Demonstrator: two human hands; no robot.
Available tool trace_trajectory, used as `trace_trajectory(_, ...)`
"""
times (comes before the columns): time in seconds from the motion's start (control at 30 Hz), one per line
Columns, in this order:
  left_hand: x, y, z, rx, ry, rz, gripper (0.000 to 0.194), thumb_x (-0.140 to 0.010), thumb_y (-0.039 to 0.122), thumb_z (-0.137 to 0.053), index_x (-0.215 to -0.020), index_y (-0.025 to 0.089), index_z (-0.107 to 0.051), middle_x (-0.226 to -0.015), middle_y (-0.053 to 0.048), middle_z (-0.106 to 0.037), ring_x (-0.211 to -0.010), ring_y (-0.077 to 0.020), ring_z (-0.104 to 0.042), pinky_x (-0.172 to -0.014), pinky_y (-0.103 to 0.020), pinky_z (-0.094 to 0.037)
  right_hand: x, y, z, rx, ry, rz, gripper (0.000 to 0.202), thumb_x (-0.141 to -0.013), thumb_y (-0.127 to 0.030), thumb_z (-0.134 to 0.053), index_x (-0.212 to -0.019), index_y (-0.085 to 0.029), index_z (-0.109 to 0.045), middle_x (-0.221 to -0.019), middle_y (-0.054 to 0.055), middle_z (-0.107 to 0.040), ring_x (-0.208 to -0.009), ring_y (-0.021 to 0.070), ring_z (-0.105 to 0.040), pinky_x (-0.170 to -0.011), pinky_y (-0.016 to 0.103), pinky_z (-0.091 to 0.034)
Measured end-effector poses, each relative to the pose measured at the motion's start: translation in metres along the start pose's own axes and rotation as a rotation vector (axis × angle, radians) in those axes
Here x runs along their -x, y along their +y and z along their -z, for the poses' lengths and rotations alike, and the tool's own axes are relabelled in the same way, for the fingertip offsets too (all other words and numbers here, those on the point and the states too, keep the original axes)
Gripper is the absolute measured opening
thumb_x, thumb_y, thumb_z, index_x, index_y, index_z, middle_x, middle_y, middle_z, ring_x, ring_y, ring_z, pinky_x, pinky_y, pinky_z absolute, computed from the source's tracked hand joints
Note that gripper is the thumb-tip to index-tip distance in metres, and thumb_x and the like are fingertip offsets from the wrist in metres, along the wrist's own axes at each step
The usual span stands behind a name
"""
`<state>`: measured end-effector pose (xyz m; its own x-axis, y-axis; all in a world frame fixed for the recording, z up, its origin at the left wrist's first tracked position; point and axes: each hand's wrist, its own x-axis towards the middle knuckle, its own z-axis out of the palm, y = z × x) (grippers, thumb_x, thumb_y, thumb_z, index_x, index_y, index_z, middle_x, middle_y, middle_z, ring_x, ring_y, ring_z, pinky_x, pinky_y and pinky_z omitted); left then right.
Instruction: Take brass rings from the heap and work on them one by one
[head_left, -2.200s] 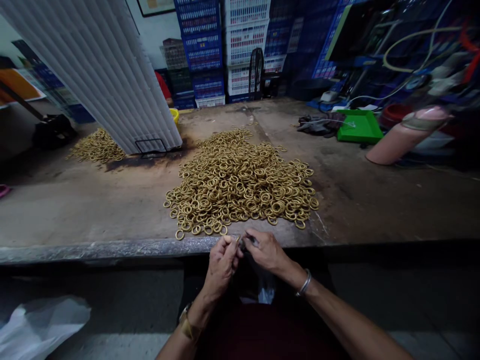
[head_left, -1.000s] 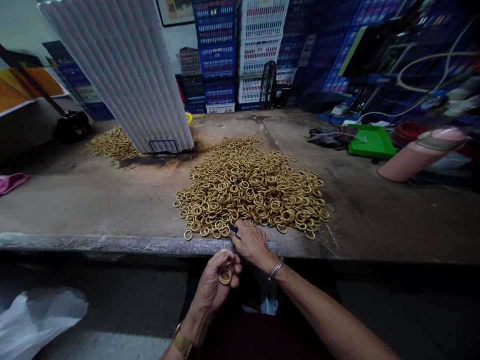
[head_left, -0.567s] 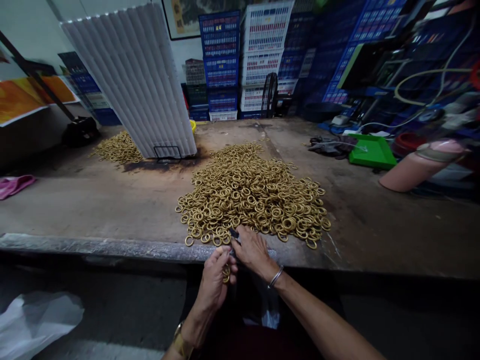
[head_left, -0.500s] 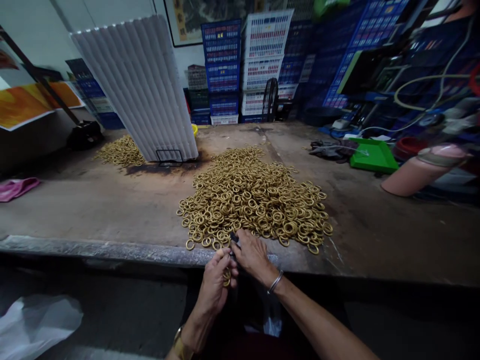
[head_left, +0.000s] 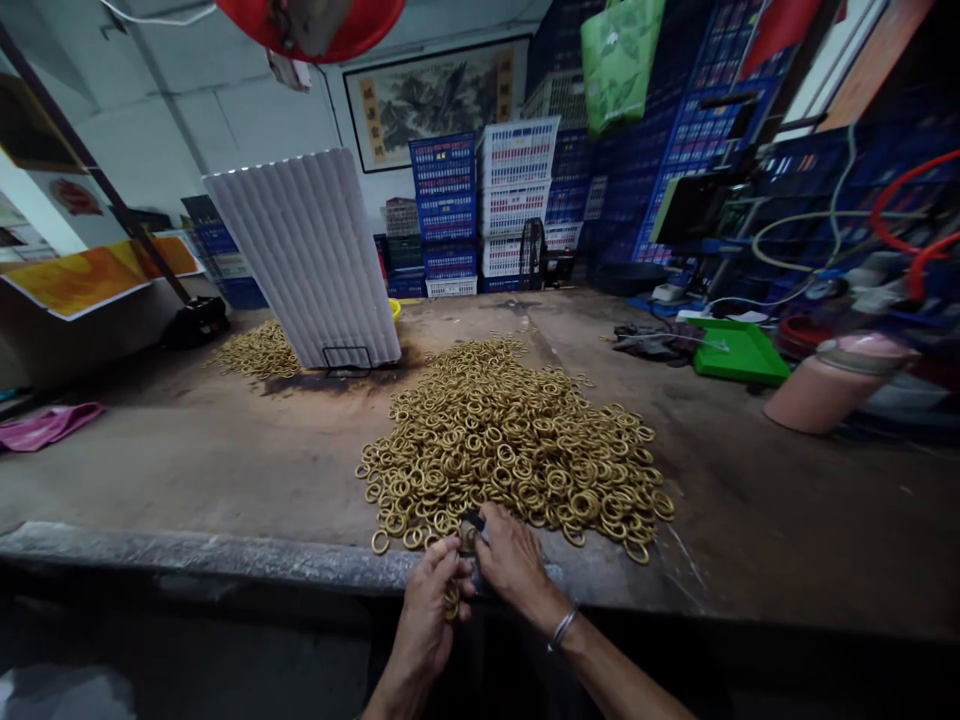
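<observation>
A large heap of brass-coloured rings [head_left: 510,440] lies on the worktable [head_left: 225,450], reaching close to its front edge. Below the heap's near side, my left hand [head_left: 435,600] is closed around several brass rings, which show between its curled fingers. My right hand [head_left: 516,560] is closed on a small dark tool [head_left: 472,520] at the near edge of the heap. The two hands nearly meet at the fingertips. What lies between the fingertips is too small to make out.
A corrugated white panel [head_left: 315,260] leans in a black wire stand, with a smaller ring pile [head_left: 259,352] beside it. At right are a green tray [head_left: 739,352] and a pink bottle [head_left: 832,385]. A pink cloth [head_left: 49,427] lies far left; stacked crates [head_left: 442,210] stand behind.
The view has tilted up, so the table and hands appear lower, and a red hanging object shows at the top. Both hands keep their grips, with the fingertips slightly shifted.
</observation>
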<state>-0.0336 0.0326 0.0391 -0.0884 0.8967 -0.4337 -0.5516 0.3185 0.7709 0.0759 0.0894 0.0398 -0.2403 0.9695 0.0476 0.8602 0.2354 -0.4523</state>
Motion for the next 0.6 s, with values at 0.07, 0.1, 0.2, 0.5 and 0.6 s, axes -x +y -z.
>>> trace_trajectory(0.07,0.003,0.001,-0.003,-0.039,0.012,-0.025,0.040,-0.063,0.035,-0.066,-0.094,0.015,-0.049,-0.063,0.003,-0.054,-0.046,-0.0059,-0.048,-0.037,-0.014,-0.029,0.002,0.007,0.001,-0.037,0.035,0.046,0.013,-0.079,-0.018,-0.043,-0.090,-0.018,-0.051,-0.089,0.005,-0.059,-0.081,0.0158,-0.055,-0.065,0.024,-0.033)
trace_trajectory(0.1,0.004,0.001,-0.005,-0.066,0.019,-0.040,0.040,-0.064,0.037,-0.065,-0.093,0.016,-0.050,-0.062,0.003,-0.053,-0.045,-0.0054,-0.046,-0.036,-0.014,-0.028,0.004,0.011,0.003,-0.060,0.056,0.074,0.013,-0.079,-0.018,-0.043,-0.090,-0.018,-0.050,-0.088,0.004,-0.059,-0.081,0.0152,-0.054,-0.065,0.023,-0.033)
trace_trajectory(0.2,0.006,-0.001,-0.011,-0.177,0.035,-0.096,0.042,-0.066,0.043,-0.062,-0.096,0.017,-0.050,-0.060,0.004,-0.052,-0.042,-0.0047,-0.042,-0.035,-0.013,-0.025,0.010,0.021,0.008,-0.128,0.093,0.165,0.013,-0.078,-0.017,-0.044,-0.089,-0.018,-0.050,-0.088,0.004,-0.057,-0.081,0.0147,-0.053,-0.068,0.023,-0.034)
trace_trajectory(0.5,0.008,-0.009,-0.023,-0.446,-0.023,-0.236,0.027,-0.074,0.043,-0.055,-0.072,0.016,-0.053,-0.052,0.006,-0.044,-0.040,-0.0038,-0.037,-0.038,-0.014,-0.028,0.027,0.027,0.023,-0.389,0.073,0.216,0.009,-0.075,-0.016,-0.046,-0.080,-0.018,-0.053,-0.076,0.002,-0.056,-0.071,0.0128,-0.050,-0.066,0.023,-0.037)
trace_trajectory(0.6,0.011,-0.009,-0.025,-0.449,0.002,-0.283,0.024,-0.074,0.040,-0.056,-0.072,0.017,-0.054,-0.052,0.005,-0.045,-0.042,-0.0048,-0.038,-0.040,-0.015,-0.029,0.029,0.027,0.026,-0.644,0.015,0.099,0.010,-0.078,-0.024,-0.046,-0.078,-0.018,-0.054,-0.071,-0.001,-0.056,-0.066,0.0105,-0.050,-0.062,0.021,-0.038)
